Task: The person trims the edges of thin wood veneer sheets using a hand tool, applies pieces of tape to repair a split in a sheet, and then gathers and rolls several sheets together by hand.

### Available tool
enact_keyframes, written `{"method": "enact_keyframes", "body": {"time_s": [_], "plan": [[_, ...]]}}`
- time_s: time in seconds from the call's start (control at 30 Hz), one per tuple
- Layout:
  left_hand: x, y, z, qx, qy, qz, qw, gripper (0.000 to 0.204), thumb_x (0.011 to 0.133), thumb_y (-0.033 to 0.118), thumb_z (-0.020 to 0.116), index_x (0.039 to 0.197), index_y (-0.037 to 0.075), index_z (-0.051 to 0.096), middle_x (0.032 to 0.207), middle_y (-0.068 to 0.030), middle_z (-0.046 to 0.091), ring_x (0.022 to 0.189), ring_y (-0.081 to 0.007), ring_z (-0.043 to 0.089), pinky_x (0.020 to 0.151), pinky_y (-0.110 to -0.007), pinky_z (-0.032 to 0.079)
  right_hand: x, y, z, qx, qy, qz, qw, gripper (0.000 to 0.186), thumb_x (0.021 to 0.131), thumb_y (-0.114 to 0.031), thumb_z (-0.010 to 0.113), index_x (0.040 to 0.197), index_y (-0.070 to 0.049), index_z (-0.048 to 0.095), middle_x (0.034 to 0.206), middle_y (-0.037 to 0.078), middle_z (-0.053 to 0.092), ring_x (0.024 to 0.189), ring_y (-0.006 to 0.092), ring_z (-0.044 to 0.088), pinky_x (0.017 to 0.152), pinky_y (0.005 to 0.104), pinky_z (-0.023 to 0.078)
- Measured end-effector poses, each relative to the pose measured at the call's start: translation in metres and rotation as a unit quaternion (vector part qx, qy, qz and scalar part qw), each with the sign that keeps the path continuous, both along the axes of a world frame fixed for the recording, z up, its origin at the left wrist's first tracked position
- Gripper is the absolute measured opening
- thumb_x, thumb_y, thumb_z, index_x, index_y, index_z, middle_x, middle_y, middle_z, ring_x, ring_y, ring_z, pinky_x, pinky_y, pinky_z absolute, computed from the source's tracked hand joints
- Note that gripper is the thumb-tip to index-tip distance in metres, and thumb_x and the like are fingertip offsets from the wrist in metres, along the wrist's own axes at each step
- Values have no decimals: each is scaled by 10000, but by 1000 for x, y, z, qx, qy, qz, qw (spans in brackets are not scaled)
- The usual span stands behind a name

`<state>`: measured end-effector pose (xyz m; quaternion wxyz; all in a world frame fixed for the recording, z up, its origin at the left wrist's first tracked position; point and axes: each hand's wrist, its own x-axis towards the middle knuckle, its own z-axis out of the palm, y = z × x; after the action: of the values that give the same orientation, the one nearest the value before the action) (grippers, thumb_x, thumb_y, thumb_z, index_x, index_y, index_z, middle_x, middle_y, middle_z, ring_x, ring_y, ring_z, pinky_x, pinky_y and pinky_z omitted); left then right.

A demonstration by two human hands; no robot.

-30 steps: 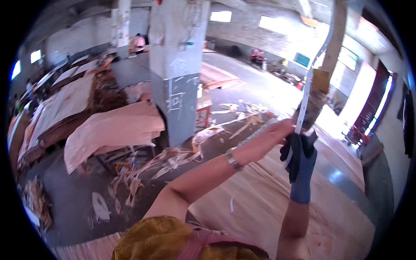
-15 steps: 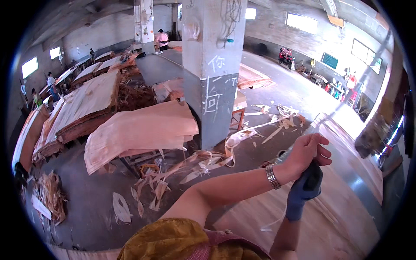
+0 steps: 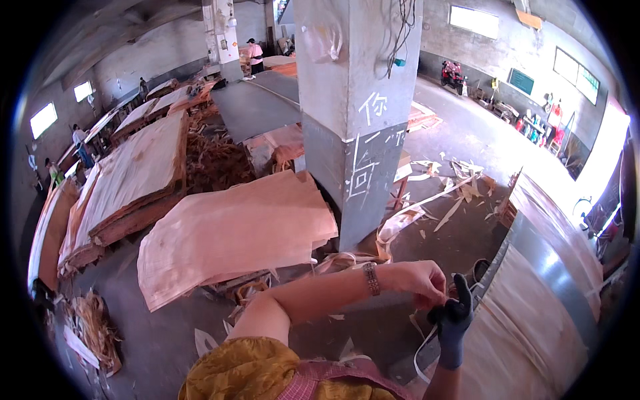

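Observation:
My left hand (image 3: 421, 283) is bare, with a metal-band watch (image 3: 371, 279) on its wrist. Its fingers are bent into a pinch against the black fingertips of the work glove (image 3: 452, 339) on my right hand. The glove is grey-blue with black over the fingers and palm. One gloved finger of my right hand (image 3: 455, 312) points up, apart from the others, which bend toward my left hand. Nothing else shows in the right hand. Close beside both hands lies a wide pale wood veneer sheet (image 3: 527, 313). A thin white strip (image 3: 419, 360) curves beside the right wrist.
A concrete pillar (image 3: 353, 147) rises ahead. Left of it, veneer sheets (image 3: 233, 233) rest on a raised support, with taller veneer stacks (image 3: 133, 180) beyond. Veneer scraps (image 3: 460, 193) litter the floor. A metal strip (image 3: 550, 267) crosses the right-hand work surface. A person (image 3: 255, 57) stands far off.
Both hands have moved lower and a little left. My left hand went from spread fingers above the glove to a pinch at its fingertips. One gloved finger now stands up. The view has shifted.

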<state>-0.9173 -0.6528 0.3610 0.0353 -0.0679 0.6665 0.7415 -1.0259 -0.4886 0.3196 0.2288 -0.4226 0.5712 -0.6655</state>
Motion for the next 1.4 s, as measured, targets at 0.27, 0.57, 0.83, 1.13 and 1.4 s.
{"method": "enact_keyframes", "body": {"time_s": [0.27,0.57,0.83,1.13,1.4], "plan": [[-78,-151,-91,-342,34,-77,936,281,784,277,734,855,14,668,712,-43,651,659,-116,588,593,-293,468,-50,-123,-106,32,-139,38,989,642,806,79,665,1395,-41,440,947,44,652,730,111,617,606,259,516],[-260,-304,-148,-461,-129,-26,878,269,734,274,766,830,32,698,766,-86,691,712,-156,658,680,-307,520,-172,-148,-243,169,-173,-68,968,209,936,-154,608,1102,-34,650,817,35,658,711,92,607,652,273,504],[-537,-221,-291,-509,-16,-171,844,308,724,399,750,849,120,726,788,-70,707,784,-229,685,675,-374,518,-202,-111,-284,518,158,-462,702,394,922,-228,546,1305,-137,533,1199,296,523,954,436,593,872,454,487],[-691,-149,-416,-633,-28,-261,728,337,731,386,712,943,124,714,1018,-130,693,1024,-306,638,894,-449,464,-325,-238,-366,-88,-443,-632,630,321,953,-160,573,1254,-46,569,1169,107,636,996,226,644,816,385,544],[-723,-185,-455,-661,38,-314,680,436,806,293,578,1227,185,600,1248,-64,605,1225,-263,503,957,-520,380,-468,-292,-429,-288,-372,-741,479,473,946,-136,580,1382,-40,425,1427,80,436,1226,226,460,1070,361,364]]}}
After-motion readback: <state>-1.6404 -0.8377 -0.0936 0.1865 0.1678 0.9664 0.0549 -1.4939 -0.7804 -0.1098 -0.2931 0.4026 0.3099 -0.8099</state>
